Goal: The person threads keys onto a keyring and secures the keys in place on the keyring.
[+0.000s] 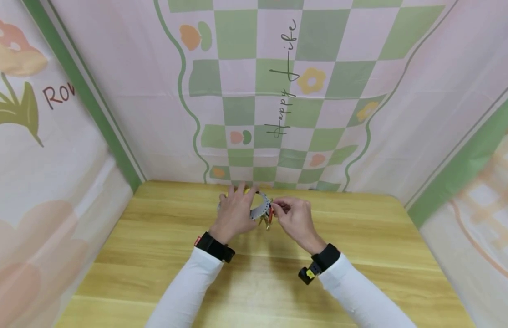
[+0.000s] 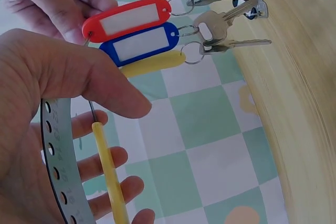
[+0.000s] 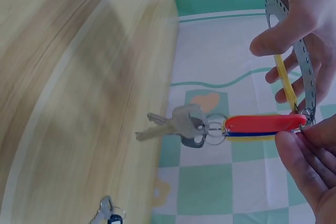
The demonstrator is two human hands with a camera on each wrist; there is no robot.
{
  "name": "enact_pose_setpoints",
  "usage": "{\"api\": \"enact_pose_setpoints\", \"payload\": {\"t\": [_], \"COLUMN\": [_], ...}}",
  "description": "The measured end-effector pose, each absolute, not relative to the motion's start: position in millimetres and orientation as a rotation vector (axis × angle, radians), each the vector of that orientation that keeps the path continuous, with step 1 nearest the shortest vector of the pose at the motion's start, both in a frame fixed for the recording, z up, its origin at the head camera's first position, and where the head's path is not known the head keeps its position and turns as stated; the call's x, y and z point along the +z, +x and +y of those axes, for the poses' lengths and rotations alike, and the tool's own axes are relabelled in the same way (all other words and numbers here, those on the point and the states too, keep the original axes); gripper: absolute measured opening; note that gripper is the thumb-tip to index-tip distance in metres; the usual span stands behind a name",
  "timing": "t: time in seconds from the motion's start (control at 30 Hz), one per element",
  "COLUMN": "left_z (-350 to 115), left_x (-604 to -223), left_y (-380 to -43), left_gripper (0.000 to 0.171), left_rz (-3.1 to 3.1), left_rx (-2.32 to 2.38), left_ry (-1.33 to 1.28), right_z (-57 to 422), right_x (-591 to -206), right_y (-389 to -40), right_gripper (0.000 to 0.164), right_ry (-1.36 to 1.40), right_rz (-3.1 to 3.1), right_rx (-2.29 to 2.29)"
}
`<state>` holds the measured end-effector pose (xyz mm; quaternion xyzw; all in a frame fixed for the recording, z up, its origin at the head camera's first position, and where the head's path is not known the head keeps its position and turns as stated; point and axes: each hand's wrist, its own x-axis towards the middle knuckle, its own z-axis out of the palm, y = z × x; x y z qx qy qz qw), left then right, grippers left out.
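1. Your left hand (image 1: 234,213) grasps a grey perforated ring (image 2: 64,156), thumb on one side and fingers spread on the other; a yellow sleeve (image 2: 108,166) on a thin wire runs alongside them.
2. Your right hand (image 1: 296,222) pinches the end of a red key tag (image 3: 262,123) beside that ring.
3. The red tag's window contains a white label (image 2: 128,19); the blue key tag (image 2: 166,36) below it contains one too. A yellow key tag (image 2: 157,63) shows edge-on, so you can't tell its contents.
4. Each tag carries a key (image 2: 212,25) on a small metal loop.
5. You have all this over the far part of the wooden tabletop (image 1: 135,255), near the checkered backdrop (image 1: 237,41).
6. Another key (image 3: 106,204), with a dark blue piece, shows apart from these.
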<state>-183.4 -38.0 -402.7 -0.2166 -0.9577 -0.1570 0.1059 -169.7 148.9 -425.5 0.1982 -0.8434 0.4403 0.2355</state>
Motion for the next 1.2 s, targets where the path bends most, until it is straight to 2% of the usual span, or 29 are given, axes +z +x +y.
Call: {"api": "enact_pose_setpoints", "payload": {"t": [0.13, 0.37, 0.7, 1.0, 1.2], "left_z": [-39.7, -42.5, -44.3, -43.4, -42.4], "left_x": [-400.9, -399.1, -401.4, -403.5, -404.3], "left_y": [-184.6, -185.5, -184.7, -183.8, -182.8], "left_gripper": [0.088, 0.08, 0.076, 0.076, 0.077], "left_rz": [-2.856, -2.881, -2.915, -2.879, -2.858], "left_rx": [-0.485, -0.489, -0.49, -0.551, -0.572], "left_ry": [-0.673, -0.74, -0.747, -0.716, -0.69], "right_z": [151.5, 156.1, 156.6, 158.8, 158.7], "right_x": [-425.1, -424.6, -426.0, -432.6, -433.7], "right_y": [-169.3, -169.1, -169.9, -171.2, -171.3], "right_gripper": [0.006, 0.012, 0.009, 0.016, 0.014], "right_ry": [0.622, 0.778, 0.904, 0.749, 0.672], "right_rz": [-2.307, -2.316, -2.315, -2.303, -2.326], "right_rx": [1.152, 0.991, 0.729, 1.079, 1.229]}}
